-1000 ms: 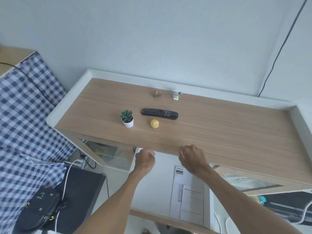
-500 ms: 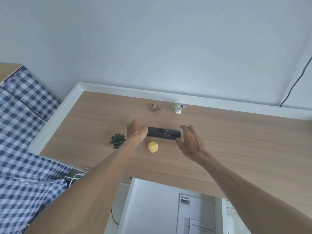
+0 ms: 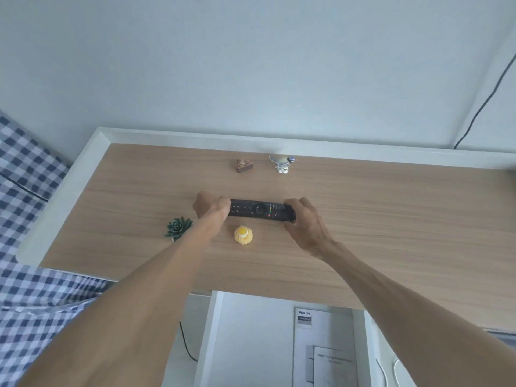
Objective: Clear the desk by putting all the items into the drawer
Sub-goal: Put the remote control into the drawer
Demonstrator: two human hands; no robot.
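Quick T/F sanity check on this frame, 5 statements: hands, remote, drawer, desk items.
1. Both hands grip the remote, one at each end. True: left hand and right hand close on the ends of the remote.
2. The drawer is shut. False: the drawer is pulled open below the desk edge, with papers inside.
3. The yellow cupcake lies in the drawer. False: the yellow cupcake sits on the desk, nearer the person than the remote.
4. The bird figurine stands near the desk's far edge. True: bird figurine.
5. The succulent is right of the remote. False: the succulent is left of it.
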